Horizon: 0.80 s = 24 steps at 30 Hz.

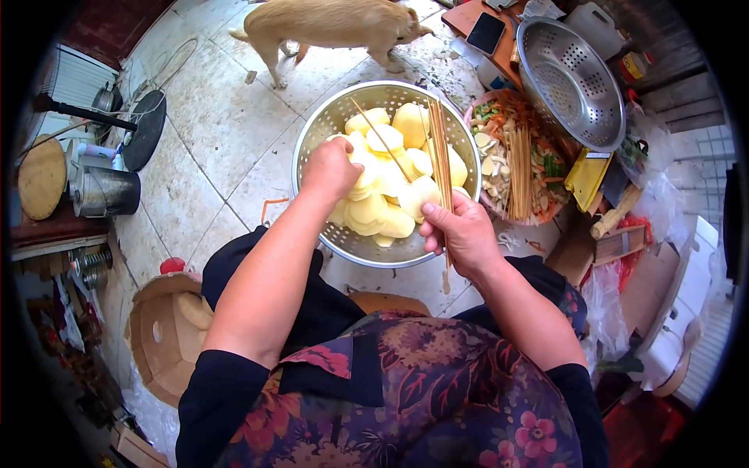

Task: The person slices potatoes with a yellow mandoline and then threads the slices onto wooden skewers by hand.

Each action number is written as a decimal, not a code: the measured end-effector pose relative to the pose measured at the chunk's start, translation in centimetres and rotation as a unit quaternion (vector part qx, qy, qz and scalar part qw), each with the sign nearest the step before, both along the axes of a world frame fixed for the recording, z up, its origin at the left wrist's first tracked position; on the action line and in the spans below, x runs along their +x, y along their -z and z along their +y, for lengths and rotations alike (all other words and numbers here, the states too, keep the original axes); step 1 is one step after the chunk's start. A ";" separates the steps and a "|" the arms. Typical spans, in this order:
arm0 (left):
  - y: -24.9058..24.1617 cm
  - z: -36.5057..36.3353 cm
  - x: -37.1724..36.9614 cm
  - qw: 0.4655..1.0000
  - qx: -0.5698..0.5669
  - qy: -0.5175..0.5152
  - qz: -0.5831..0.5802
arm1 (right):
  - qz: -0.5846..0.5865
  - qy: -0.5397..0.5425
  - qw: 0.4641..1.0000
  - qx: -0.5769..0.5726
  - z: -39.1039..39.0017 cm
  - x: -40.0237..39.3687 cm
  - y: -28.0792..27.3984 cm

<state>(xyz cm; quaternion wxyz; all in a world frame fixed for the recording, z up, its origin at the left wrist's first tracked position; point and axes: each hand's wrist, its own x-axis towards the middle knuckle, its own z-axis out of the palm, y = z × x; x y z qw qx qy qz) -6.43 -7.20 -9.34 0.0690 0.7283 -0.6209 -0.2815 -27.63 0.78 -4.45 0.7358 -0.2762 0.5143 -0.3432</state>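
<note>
A perforated metal colander [308, 132] between my knees holds peeled, pale yellow potato slices [378, 183] and larger pieces. My right hand [462, 232] is closed around a bundle of thin bamboo skewers [441, 152], which stand up across the colander's right side. By its thumb is a pale potato slice [420, 196], with a single skewer [401, 162] slanting to it from the upper left. My left hand [331, 166] is over the left part of the slices, its fingers curled and thumb against them. Whatever its fingers pinch is hidden.
On the right, a basin of cut vegetables [491, 160] has more skewers [519, 175] lying across it. Above it leans an empty colander [573, 82], near a phone [486, 33]. A dog [324, 23] stands beyond. A cardboard box [160, 331] is at lower left.
</note>
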 end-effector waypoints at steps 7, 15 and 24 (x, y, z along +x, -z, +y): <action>0.4 -0.1 0.4 1.000 -0.015 -0.011 0.000 | -0.013 0.001 1.000 -0.005 0.2 -0.2 0.1; 0.4 -0.6 1.0 0.998 -0.005 0.012 0.054 | 0.014 -0.009 1.000 -0.010 0.3 -0.1 0.1; -3.0 -1.5 1.9 0.802 -0.042 -0.285 0.523 | 0.018 -0.058 0.998 0.017 1.2 -0.2 0.1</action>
